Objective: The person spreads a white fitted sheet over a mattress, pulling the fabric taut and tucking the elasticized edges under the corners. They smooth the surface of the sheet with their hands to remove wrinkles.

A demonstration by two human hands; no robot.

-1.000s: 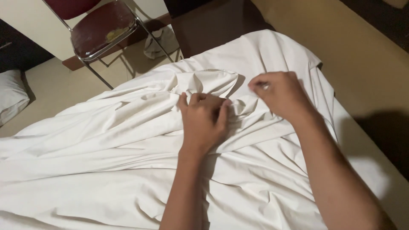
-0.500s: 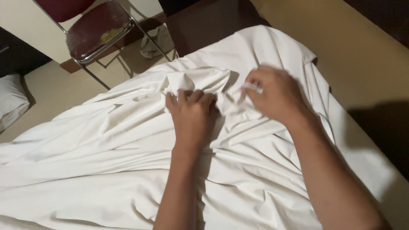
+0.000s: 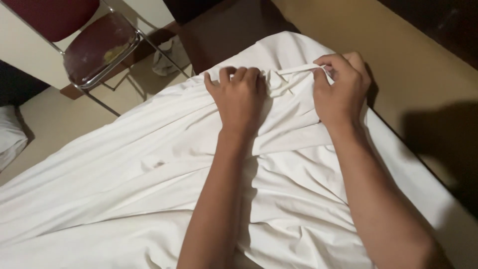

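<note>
White cotton-like sheet (image 3: 149, 189), soft and heavily creased, covers the bed (image 3: 438, 199) from the lower left to the far corner, its folds running in long diagonal ridges. Left hand (image 3: 240, 97) lies palm down on the bunched cloth near that corner, fingers (image 3: 239, 74) curled over a ridge of fabric and pressing into it; whether they pinch the cloth underneath cannot be told. Right hand (image 3: 341, 92) sits just beside it at the sheet's edge, its fingers (image 3: 328, 62) closed on a narrow, flat hem that stretches taut toward the left hand. Bare mattress shows as a pale strip along the right side. Beyond the bed stands a chair (image 3: 97, 47) with a thin metal frame and a worn dark-red padded seat, its back cut off by the upper edge. Small crumpled cloth (image 3: 167, 57) lies on the floor behind it, too dim to make out. Pale pillow (image 3: 10, 139) is cut off at the left edge.
</note>
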